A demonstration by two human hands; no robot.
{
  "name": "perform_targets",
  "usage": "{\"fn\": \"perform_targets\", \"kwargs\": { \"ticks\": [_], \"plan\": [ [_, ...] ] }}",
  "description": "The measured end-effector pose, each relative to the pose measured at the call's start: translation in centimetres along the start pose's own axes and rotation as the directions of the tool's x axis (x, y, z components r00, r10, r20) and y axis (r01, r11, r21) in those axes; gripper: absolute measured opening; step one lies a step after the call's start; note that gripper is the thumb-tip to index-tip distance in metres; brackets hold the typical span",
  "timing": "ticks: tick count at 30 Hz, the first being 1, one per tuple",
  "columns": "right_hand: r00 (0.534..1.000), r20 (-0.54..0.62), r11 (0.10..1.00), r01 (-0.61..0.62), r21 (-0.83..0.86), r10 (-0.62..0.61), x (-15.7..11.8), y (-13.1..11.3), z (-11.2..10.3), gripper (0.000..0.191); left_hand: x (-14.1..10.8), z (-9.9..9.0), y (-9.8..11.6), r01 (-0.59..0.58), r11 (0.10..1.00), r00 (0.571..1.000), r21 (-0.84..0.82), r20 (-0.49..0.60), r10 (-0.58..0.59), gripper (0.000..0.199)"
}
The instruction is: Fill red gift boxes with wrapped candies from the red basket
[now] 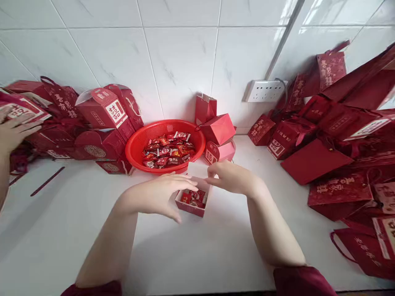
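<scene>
A small red box (190, 209) stands open on the white table, with wrapped candies (194, 198) inside and its pale lid flap raised at the back. At the box's left side is my left hand (160, 193), thumb and fingers spread apart and nothing between them. My right hand (230, 176) is at the upper right of the box, by the raised flap, with its fingers curled; whether they pinch the flap's edge is too small to tell. Behind the box sits a red plastic basket (132, 153) of wrapped candies.
Red gift boxes (103, 111) are piled at the left, and more boxes and bags (339, 189) at the right. A power strip (266, 91) is on the tiled wall. Another person's hand (14, 129) touches a box at the far left. A dark red strap (47, 181) lies nearby.
</scene>
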State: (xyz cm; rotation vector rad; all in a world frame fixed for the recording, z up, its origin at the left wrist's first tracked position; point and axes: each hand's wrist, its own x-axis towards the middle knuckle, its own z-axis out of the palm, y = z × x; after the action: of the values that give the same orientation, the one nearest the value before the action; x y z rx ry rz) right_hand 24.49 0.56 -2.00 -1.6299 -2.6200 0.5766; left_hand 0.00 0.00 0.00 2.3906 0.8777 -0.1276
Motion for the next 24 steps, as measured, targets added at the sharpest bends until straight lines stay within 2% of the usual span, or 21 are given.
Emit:
{"fn": "perform_targets", "kwargs": {
  "ticks": [1, 4, 7, 11, 14, 17, 20, 22, 24],
  "plan": [
    [0.996, -0.076, 0.998, -0.054, -0.031, 0.051, 0.3, -0.1, 0.4, 0.019, 0.4, 0.3, 0.0, 0.051, 0.998, 0.997, 0.021, -0.066, -0.049, 0.050],
    [0.977, -0.180, 0.989, -0.129, -0.077, 0.114, 0.8, -0.6, 1.4, 0.038, 1.5, 1.0, 0.0, 0.192, 0.980, 0.960, 0.054, -0.217, -0.176, 0.030],
    [0.995, -0.092, 0.996, -0.050, -0.075, 0.043, 0.8, -0.9, 1.5, 0.028, 2.1, 1.5, -0.3, 0.314, 0.948, 0.911, 0.059, -0.302, -0.283, 0.038],
    [0.998, -0.059, 0.997, 0.030, -0.068, -0.034, 0.1, -1.1, 0.9, 0.015, 2.3, 2.0, -0.6, 0.288, 0.954, 0.913, 0.079, -0.323, -0.249, 0.066],
    [0.997, -0.045, 0.998, 0.058, -0.023, -0.059, -0.6, -1.1, 0.3, 0.019, 2.4, 2.4, -0.6, 0.255, 0.955, 0.912, 0.150, -0.365, -0.186, 0.079],
    [0.978, -0.006, 0.975, 0.209, 0.081, -0.209, -1.0, -1.1, 0.0, 0.023, 2.8, 2.8, -0.7, 0.248, 0.945, 0.900, 0.213, -0.411, -0.143, 0.094],
    [0.926, 0.141, 0.932, 0.328, 0.153, -0.349, -0.7, -1.3, 0.5, 0.024, 3.2, 3.2, -0.9, 0.252, 0.938, 0.919, 0.237, -0.363, -0.156, 0.086],
    [0.902, 0.229, 0.928, 0.338, 0.155, -0.366, 0.1, -1.3, 1.2, 0.023, 3.1, 3.1, -1.0, 0.251, 0.944, 0.930, 0.214, -0.323, -0.174, 0.081],
    [0.902, 0.272, 0.941, 0.302, 0.155, -0.335, 1.0, -1.1, 2.0, 0.024, 2.6, 2.6, -0.8, 0.239, 0.959, 0.933, 0.154, -0.311, -0.183, 0.079]
  ]
}}
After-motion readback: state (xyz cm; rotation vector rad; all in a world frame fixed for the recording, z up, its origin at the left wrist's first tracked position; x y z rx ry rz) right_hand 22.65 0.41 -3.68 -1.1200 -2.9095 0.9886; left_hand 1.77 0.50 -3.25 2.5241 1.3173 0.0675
